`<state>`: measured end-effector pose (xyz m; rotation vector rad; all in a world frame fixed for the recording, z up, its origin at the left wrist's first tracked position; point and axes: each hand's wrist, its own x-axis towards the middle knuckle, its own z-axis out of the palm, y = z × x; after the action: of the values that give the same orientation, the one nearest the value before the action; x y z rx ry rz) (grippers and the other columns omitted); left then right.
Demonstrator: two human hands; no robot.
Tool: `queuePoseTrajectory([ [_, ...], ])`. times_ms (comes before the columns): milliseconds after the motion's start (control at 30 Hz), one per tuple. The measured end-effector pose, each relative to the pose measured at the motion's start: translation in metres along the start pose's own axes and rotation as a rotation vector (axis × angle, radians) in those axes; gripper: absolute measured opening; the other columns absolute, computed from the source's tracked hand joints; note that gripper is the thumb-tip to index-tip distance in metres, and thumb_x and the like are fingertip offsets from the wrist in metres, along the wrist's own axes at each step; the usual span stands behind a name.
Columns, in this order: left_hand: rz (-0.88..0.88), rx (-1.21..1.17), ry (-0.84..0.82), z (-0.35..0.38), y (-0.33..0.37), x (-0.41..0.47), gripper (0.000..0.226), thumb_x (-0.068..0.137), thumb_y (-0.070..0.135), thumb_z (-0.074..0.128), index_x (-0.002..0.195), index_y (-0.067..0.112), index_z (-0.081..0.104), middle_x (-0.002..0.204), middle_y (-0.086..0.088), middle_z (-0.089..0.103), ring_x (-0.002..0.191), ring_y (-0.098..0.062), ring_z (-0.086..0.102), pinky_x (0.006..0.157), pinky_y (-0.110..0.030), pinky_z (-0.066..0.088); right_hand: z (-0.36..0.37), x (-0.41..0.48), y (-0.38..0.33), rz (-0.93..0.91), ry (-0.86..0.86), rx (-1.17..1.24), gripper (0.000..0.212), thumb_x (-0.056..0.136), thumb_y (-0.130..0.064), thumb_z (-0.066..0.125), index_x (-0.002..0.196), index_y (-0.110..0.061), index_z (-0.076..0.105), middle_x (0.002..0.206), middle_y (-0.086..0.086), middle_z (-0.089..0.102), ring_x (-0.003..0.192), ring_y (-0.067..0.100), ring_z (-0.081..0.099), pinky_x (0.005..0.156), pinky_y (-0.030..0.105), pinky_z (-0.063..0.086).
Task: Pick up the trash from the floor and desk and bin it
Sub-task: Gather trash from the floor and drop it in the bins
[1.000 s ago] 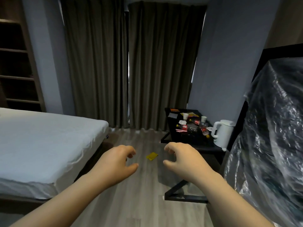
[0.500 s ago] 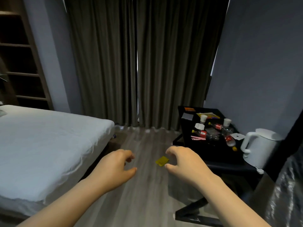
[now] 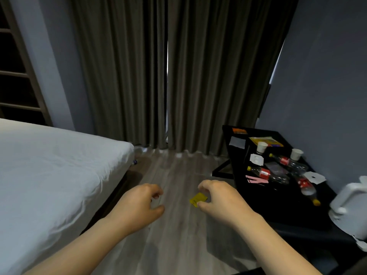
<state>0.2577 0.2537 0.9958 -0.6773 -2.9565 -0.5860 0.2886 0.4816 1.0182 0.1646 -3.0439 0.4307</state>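
My left hand [image 3: 139, 205] and right hand [image 3: 224, 201] hover mid-frame over the floor [image 3: 178, 239], fingers [image 3: 153, 190] loosely curled and apart, gripping nothing. Yellow wrapper [image 3: 198, 199] lies on the floor, framed between right thumb and forefinger; contact unclear, probably none. Right of frame: black counter [image 3: 258, 207] with bottles [image 3: 264, 173], paper cups [image 3: 261, 146]. White kettle [image 3: 351, 203] far right, bed [image 3: 49, 165] left.

Grey wood-grain floor [image 3: 178, 245] with a soft sheen. Heavy matt cloth curtains [image 3: 129, 76]. Creased white cloth sheet [image 3: 49, 165]. Smooth black desk [image 3: 258, 205]. Clear, crinkled plastic bottles [image 3: 264, 173], white paper cups [image 3: 261, 147], smooth white plastic kettle [image 3: 351, 203]. Thin yellow wrapper [image 3: 197, 198], material unclear.
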Motion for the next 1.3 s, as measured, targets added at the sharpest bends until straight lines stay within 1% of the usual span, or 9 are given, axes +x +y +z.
queuePoseTrajectory([
  [233, -0.006, -0.016, -0.036, -0.006, -0.081, 0.108, 0.040, 0.081, 0.048, 0.061, 0.117, 0.031, 0.058, 0.109, 0.016, 0.060, 0.086, 0.003, 0.051, 0.074, -0.010, 0.038, 0.021, 0.135, -0.006, 0.050, -0.043, 0.022, 0.043, 0.079, -0.041, 0.062, 0.119, -0.026, 0.056, 0.113, -0.003, 0.061, 0.110, 0.016, 0.056, 0.079, 0.025, 0.041],
  [333, -0.023, -0.034, -0.064, -0.004, -0.107, 0.151, 0.040, 0.082, 0.047, 0.061, 0.118, 0.030, 0.057, 0.110, 0.014, 0.059, 0.091, 0.000, 0.054, 0.077, -0.013, 0.040, 0.029, 0.184, -0.004, 0.077, -0.071, 0.036, 0.045, 0.080, -0.041, 0.063, 0.122, -0.024, 0.056, 0.117, -0.001, 0.061, 0.112, 0.017, 0.056, 0.085, 0.027, 0.044],
  [567, -0.051, -0.046, -0.113, 0.012, -0.155, 0.249, 0.042, 0.082, 0.048, 0.062, 0.119, 0.031, 0.055, 0.110, 0.016, 0.059, 0.097, -0.003, 0.057, 0.083, -0.018, 0.047, 0.050, 0.290, 0.021, 0.103, -0.083, 0.068, 0.045, 0.081, -0.040, 0.066, 0.122, -0.025, 0.056, 0.117, -0.003, 0.060, 0.109, 0.015, 0.056, 0.084, 0.026, 0.044],
  [667, -0.042, -0.037, -0.087, 0.021, -0.173, 0.300, 0.040, 0.081, 0.048, 0.063, 0.117, 0.030, 0.058, 0.105, 0.016, 0.061, 0.093, -0.003, 0.058, 0.078, -0.016, 0.045, 0.062, 0.344, 0.039, 0.102, -0.101, 0.083, 0.045, 0.080, -0.040, 0.067, 0.121, -0.025, 0.057, 0.118, -0.003, 0.060, 0.109, 0.015, 0.057, 0.085, 0.025, 0.045],
  [800, -0.078, -0.046, -0.087, 0.026, -0.192, 0.372, 0.036, 0.079, 0.046, 0.065, 0.109, 0.029, 0.060, 0.088, 0.018, 0.054, 0.083, -0.003, 0.057, 0.073, -0.016, 0.044, 0.070, 0.421, 0.068, 0.084, -0.110, 0.082, 0.043, 0.080, -0.041, 0.066, 0.120, -0.026, 0.057, 0.117, -0.003, 0.061, 0.109, 0.015, 0.058, 0.086, 0.026, 0.046],
  [900, -0.094, -0.030, -0.097, 0.026, -0.202, 0.424, 0.028, 0.079, 0.045, 0.066, 0.098, 0.025, 0.060, 0.070, 0.014, 0.046, 0.065, -0.004, 0.049, 0.059, -0.011, 0.033, 0.070, 0.477, 0.087, 0.069, -0.131, 0.078, 0.043, 0.081, -0.040, 0.066, 0.120, -0.025, 0.057, 0.118, -0.002, 0.062, 0.111, 0.016, 0.057, 0.088, 0.026, 0.045],
  [967, -0.107, -0.022, -0.107, 0.028, -0.209, 0.456, 0.026, 0.080, 0.045, 0.065, 0.096, 0.026, 0.058, 0.068, 0.014, 0.044, 0.061, -0.002, 0.046, 0.054, -0.010, 0.030, 0.070, 0.513, 0.099, 0.052, -0.136, 0.069, 0.042, 0.081, -0.039, 0.065, 0.119, -0.025, 0.057, 0.119, -0.002, 0.062, 0.113, 0.016, 0.056, 0.088, 0.026, 0.043],
  [1133, -0.143, -0.040, -0.161, 0.038, -0.231, 0.519, 0.026, 0.082, 0.044, 0.063, 0.100, 0.026, 0.059, 0.071, 0.015, 0.046, 0.064, -0.002, 0.048, 0.057, -0.010, 0.032, 0.078, 0.582, 0.120, 0.045, -0.180, 0.084, 0.041, 0.082, -0.038, 0.065, 0.120, -0.025, 0.057, 0.120, -0.001, 0.062, 0.115, 0.017, 0.056, 0.089, 0.025, 0.042],
  [1300, -0.192, -0.083, -0.186, 0.047, -0.265, 0.581, 0.036, 0.083, 0.044, 0.063, 0.115, 0.028, 0.058, 0.101, 0.014, 0.062, 0.087, -0.002, 0.059, 0.076, -0.018, 0.049, 0.096, 0.651, 0.133, 0.046, -0.238, 0.067, 0.044, 0.082, -0.039, 0.065, 0.122, -0.024, 0.057, 0.121, 0.000, 0.063, 0.116, 0.017, 0.056, 0.090, 0.025, 0.042],
])
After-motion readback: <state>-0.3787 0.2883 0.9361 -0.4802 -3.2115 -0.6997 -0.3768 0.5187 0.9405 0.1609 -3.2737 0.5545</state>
